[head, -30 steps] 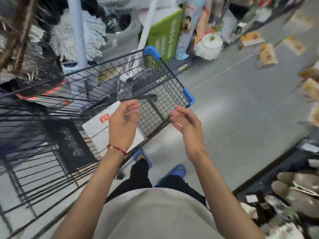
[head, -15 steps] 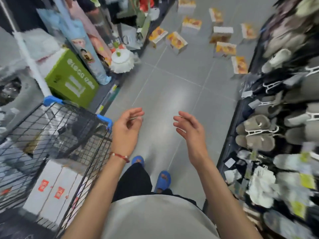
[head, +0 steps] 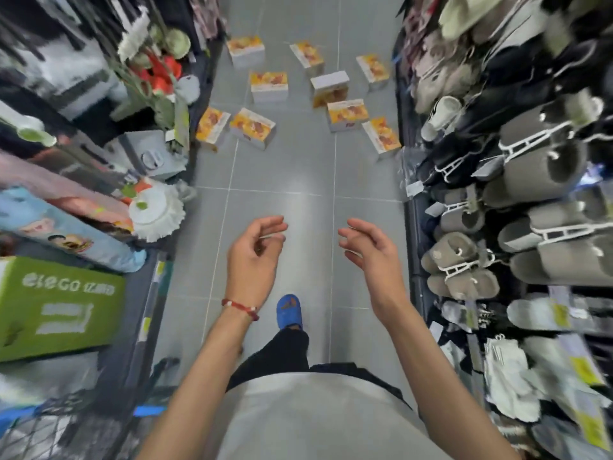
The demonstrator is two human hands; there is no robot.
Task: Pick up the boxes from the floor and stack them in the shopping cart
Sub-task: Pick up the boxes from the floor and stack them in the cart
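Several white boxes with orange-yellow pictures lie scattered on the grey tiled floor far ahead; the closest are one (head: 252, 127) at centre-left and one (head: 381, 137) by the right shelf. My left hand (head: 253, 257), with a red string bracelet at the wrist, and my right hand (head: 370, 252) are both held out in front of me at waist height, fingers loosely curled and apart, holding nothing. They are well short of the boxes. Only a corner of the black wire shopping cart (head: 49, 426), with a blue bumper, shows at the bottom left.
The aisle is narrow. Slippers (head: 517, 180) hang on a rack along the right side. On the left stand a green carton (head: 56, 300), a white mop head (head: 154, 214) and artificial flowers (head: 156, 68). My blue-slippered foot (head: 289, 310) is on the floor tiles.
The view has swung right, from over the cart to straight down the aisle. The cart slid to the bottom left corner. Both hands stayed empty and left the cart's rim.
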